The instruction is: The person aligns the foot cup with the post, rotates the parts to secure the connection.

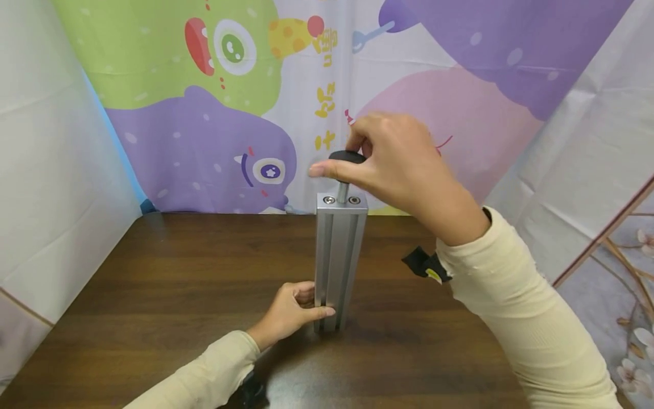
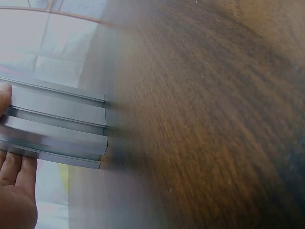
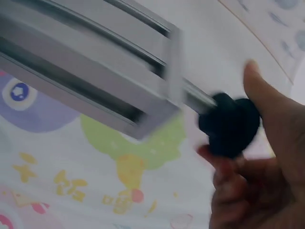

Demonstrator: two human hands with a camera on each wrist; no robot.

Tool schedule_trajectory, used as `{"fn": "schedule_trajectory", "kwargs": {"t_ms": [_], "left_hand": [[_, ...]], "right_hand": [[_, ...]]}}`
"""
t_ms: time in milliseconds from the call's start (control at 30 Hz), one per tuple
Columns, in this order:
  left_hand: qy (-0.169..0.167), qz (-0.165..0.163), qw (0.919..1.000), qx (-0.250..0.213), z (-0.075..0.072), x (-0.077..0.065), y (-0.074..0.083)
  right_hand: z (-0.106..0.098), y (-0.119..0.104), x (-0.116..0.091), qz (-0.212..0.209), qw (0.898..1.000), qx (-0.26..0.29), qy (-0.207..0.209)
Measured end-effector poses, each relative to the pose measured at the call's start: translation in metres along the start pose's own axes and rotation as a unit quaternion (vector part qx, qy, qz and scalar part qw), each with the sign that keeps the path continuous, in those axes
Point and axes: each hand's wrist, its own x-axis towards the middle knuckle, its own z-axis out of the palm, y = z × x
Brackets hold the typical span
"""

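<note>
An aluminium profile post stands upright on the table, its grooves running lengthwise. My left hand grips it low down, thumb on the near face and fingers round the left side; part of this hand shows in the left wrist view. From the top plate, between two screws, rises a silver rod that carries a black lobed knob. My right hand holds the knob from the right with curled fingers, while its thumb reaches straight along the near side. The profile's far side is hidden.
The brown wooden table runs back to a printed cartoon curtain. White cloth panels close off both sides. A black strap hangs at the right sleeve's cuff.
</note>
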Motion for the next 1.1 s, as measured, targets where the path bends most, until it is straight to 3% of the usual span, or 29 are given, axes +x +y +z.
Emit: {"fn": "schedule_trajectory", "kwargs": {"t_ms": [100, 200, 400, 500, 567, 667, 733, 800, 867, 933, 1033, 1100], "left_hand": [[-0.001, 0.001, 1.0000, 0.001, -0.001, 0.000, 0.000], [-0.003, 0.000, 1.0000, 0.000, -0.001, 0.000, -0.001], [0.000, 0.004, 1.0000, 0.000, 0.000, 0.001, -0.001], [0.001, 0.004, 1.0000, 0.000, 0.000, 0.001, 0.000], [0.002, 0.003, 1.0000, 0.003, -0.001, 0.001, -0.001], [0.000, 0.005, 1.0000, 0.002, -0.001, 0.000, 0.000], [-0.002, 0.006, 1.0000, 0.000, -0.001, 0.000, 0.000], [-0.003, 0.008, 1.0000, -0.002, -0.001, -0.001, 0.001], [-0.004, 0.008, 1.0000, -0.002, -0.001, -0.001, 0.001], [-0.004, 0.007, 1.0000, 0.000, -0.001, -0.001, 0.001], [-0.003, 0.007, 1.0000, 0.003, -0.001, -0.001, 0.001], [-0.002, 0.007, 1.0000, 0.005, -0.001, -0.001, 0.001]], "right_hand": [[0.007, -0.004, 0.001, 0.059, 0.998, -0.004, 0.030], [0.010, -0.005, 0.000, 0.087, 0.996, 0.000, 0.035], [0.011, -0.006, -0.001, 0.084, 0.996, 0.000, 0.034], [0.009, -0.004, -0.002, 0.074, 0.997, 0.008, 0.014], [0.005, 0.000, -0.003, 0.055, 0.998, 0.027, -0.014], [-0.003, 0.011, -0.005, -0.016, 0.993, 0.075, -0.087], [-0.009, 0.020, -0.006, -0.085, 0.980, 0.114, -0.140], [-0.012, 0.028, -0.005, -0.149, 0.960, 0.151, -0.182], [-0.014, 0.035, -0.005, -0.196, 0.942, 0.179, -0.208], [-0.015, 0.038, -0.004, -0.220, 0.932, 0.194, -0.213], [-0.016, 0.039, -0.002, -0.224, 0.930, 0.206, -0.208], [-0.015, 0.037, -0.001, -0.205, 0.942, 0.191, -0.187]]}}
